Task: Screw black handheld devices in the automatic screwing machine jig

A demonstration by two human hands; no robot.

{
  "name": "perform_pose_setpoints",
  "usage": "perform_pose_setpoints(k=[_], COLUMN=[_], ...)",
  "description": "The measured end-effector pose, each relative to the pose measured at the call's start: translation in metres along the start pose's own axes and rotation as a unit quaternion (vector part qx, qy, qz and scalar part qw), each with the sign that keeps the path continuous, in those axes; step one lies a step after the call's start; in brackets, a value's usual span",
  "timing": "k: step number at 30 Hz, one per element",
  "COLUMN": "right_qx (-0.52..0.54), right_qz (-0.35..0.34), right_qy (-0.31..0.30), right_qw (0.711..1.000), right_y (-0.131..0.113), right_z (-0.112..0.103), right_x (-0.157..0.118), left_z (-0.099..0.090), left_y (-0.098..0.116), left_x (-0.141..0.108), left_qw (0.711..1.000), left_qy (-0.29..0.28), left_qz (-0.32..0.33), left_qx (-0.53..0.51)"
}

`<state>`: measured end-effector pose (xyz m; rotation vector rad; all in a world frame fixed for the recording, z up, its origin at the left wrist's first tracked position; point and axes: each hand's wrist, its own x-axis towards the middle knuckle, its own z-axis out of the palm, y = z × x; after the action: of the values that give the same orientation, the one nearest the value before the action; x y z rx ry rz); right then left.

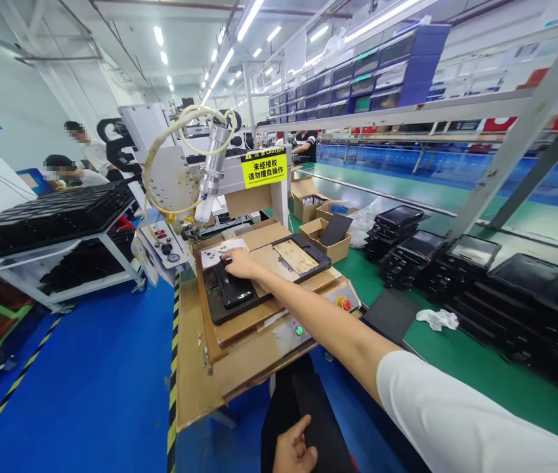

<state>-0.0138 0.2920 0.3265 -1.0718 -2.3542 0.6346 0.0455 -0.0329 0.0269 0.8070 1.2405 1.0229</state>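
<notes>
My right hand (239,263) reaches out over the machine's bed, its fingers bent round the far end of a black rectangular device casing (234,289). The casing lies in a dark fixture tray (220,316) on the left of the bed; its far corner is partly hidden by my fingers. Low in the view, my left hand (295,450) is near my lap, index finger stretched and thumb apart, with nothing seen in it. A flat black sheet (321,420) lies on my lap beside that hand. To the right on the bed sits a second fixture frame (321,256) with a tan inside.
A dispensing head (214,164) with looped hoses hangs behind the bed. A red stop button (346,303) and green-lit button (299,330) are on the front. Stacked black devices (486,282) line the right side, near open cardboard boxes (325,240). A loaded cart (62,263) stands left.
</notes>
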Motion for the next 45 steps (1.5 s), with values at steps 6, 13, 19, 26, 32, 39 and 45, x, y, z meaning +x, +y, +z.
perform_pose_setpoints(k=[6, 13, 19, 26, 32, 39, 45], right_qx=[0.025, -0.116, -0.191, -0.161, -0.154, -0.171, -0.171], right_qz=[-0.036, -0.163, -0.224, -0.246, -0.151, -0.194, -0.209], right_qy=[-0.003, 0.005, 0.022, 0.024, 0.061, 0.049, 0.006], right_qw=[0.999, 0.980, 0.955, 0.955, 0.975, 0.965, 0.963], right_y=[0.010, 0.019, 0.008, 0.009, 0.003, -0.002, 0.004], right_z=[0.003, 0.004, -0.007, -0.012, -0.011, -0.006, -0.010], right_x=[-0.005, -0.031, -0.055, -0.078, -0.083, -0.094, -0.084], left_z=[-0.004, -0.008, -0.006, -0.003, -0.006, -0.005, 0.004], left_y=[0.013, -0.020, -0.025, -0.021, -0.027, -0.008, 0.021], left_x=[-0.001, 0.010, 0.012, 0.009, 0.013, 0.007, -0.005], left_qw=[0.999, 0.999, 0.999, 0.998, 1.000, 1.000, 1.000], left_qy=[-0.007, 0.016, 0.030, 0.045, 0.016, 0.004, 0.022], left_qz=[-0.014, -0.003, 0.010, 0.006, -0.007, -0.008, -0.009], left_qx=[-0.041, -0.046, -0.037, -0.034, -0.023, 0.016, 0.003])
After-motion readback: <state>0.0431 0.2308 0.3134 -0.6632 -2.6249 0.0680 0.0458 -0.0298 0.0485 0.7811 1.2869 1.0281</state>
